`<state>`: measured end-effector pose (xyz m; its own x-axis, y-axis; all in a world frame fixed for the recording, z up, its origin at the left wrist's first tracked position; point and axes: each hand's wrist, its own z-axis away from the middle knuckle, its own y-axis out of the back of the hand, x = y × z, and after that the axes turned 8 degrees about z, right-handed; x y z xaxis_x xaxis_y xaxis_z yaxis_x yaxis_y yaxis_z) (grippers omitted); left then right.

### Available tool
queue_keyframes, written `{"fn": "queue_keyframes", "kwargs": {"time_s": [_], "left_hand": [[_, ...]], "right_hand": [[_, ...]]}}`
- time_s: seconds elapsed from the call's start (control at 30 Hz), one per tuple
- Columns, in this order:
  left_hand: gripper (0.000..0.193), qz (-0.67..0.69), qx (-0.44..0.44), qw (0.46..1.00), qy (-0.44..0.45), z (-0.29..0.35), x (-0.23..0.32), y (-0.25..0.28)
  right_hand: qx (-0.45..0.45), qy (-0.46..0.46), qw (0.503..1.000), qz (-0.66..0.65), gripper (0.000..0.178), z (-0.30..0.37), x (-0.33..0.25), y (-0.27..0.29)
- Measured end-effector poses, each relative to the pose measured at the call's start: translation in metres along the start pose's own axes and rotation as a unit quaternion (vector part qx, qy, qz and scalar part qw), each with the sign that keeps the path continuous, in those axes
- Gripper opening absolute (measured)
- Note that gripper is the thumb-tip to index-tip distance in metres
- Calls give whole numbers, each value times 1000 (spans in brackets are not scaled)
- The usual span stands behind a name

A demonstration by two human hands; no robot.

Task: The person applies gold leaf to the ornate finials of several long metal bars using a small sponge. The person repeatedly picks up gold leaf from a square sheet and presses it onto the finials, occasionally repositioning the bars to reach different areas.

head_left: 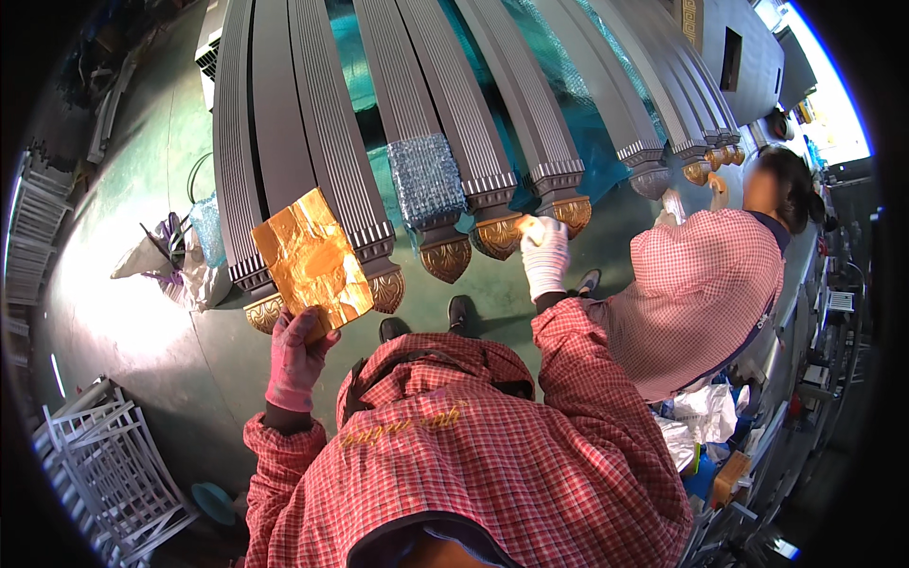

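I see left hand fingers pinching gold foil by its lower edge, sheet extending past them; right hand at gold finials, can't tell finger closure

Posts lie ahead (one under bubble wrap), co-worker right.

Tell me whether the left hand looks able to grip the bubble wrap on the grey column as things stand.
Probably not as it is: the left hand is holding a gold sheet, though nothing seems to cover the bubble wrap.
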<state>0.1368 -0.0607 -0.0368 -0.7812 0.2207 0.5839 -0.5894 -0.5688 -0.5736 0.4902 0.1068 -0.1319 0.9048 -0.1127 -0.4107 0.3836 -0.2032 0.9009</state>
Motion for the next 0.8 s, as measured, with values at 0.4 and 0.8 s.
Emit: {"fn": "queue_keyframes", "kwargs": {"time_s": [0.4, 0.8], "left_hand": [[30, -20, 4, 1000, 3, -6, 2, 1], [27, -39, 8, 999, 5, -6, 9, -2]], "right_hand": [[80, -65, 986, -133, 33, 59, 24, -29], [125, 4, 984, -128, 34, 29, 5, -28]]}}
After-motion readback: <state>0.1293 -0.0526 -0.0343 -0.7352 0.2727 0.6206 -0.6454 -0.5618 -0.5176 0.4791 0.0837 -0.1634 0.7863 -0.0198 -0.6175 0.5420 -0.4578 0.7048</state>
